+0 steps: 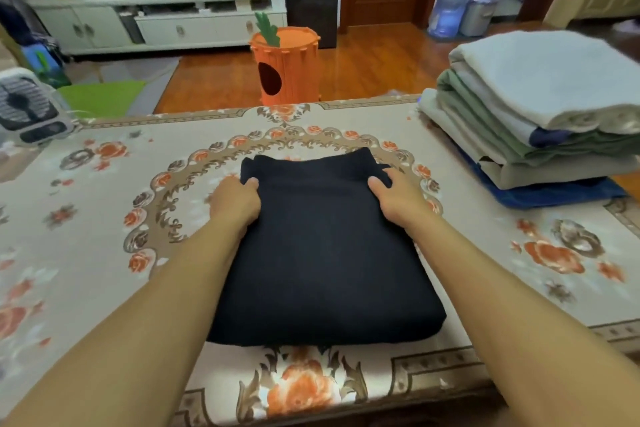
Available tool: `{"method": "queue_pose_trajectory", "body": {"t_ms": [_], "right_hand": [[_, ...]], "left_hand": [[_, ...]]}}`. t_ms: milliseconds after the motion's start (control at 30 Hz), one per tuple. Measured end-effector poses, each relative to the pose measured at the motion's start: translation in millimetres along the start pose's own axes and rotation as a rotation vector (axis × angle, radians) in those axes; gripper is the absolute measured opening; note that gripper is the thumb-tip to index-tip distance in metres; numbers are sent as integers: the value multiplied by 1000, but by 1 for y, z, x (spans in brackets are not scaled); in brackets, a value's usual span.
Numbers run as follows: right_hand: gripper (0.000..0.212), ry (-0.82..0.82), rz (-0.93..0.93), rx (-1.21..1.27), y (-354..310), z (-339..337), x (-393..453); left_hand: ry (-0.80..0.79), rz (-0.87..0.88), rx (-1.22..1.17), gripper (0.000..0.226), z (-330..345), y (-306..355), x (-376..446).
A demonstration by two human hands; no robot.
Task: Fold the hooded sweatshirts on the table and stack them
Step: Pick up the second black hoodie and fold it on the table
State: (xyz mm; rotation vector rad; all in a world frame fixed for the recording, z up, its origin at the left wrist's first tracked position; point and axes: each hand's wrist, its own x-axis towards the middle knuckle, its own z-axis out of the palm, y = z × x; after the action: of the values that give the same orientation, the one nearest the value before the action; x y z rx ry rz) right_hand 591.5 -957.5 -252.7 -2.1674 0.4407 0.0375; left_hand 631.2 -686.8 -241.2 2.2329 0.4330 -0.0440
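On floral tablecloth [104, 204], soft rectangular black sweatshirt [322, 253], both hands' fingers [252, 184] gripping its sides.

Room light is soft and even, moderately bright, warm in tone; I cannot tell its source. Wood floor [374, 59] carries a mild sheen near the door. My dark folded sweatshirt [322, 253] reads as near-flat black, folds barely showing. Faint shadow sits under my forearms on the floral tablecloth [104, 218]. Bright patch on the cloth at the near edge. Wide-angle bend: table edge bows, the folded stack [533, 114] at right stretches and smears. Corners soft; far cabinet [149, 21] hazy, details unreadable. Slight overall blur.
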Motion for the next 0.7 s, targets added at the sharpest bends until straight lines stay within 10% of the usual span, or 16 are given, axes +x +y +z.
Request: {"method": "queue_pose_trajectory", "body": {"t_ms": [467, 600, 700], "right_hand": [[75, 141, 226, -376, -20, 6, -11], [61, -56, 421, 54, -27, -13, -48], [52, -101, 613, 353, -57, -35, -70]], "left_hand": [[-38, -9, 261, 61, -2, -16, -1], [-308, -310, -50, 81, -19, -8, -27], [-469, -562, -392, 54, -44, 17, -56]]}}
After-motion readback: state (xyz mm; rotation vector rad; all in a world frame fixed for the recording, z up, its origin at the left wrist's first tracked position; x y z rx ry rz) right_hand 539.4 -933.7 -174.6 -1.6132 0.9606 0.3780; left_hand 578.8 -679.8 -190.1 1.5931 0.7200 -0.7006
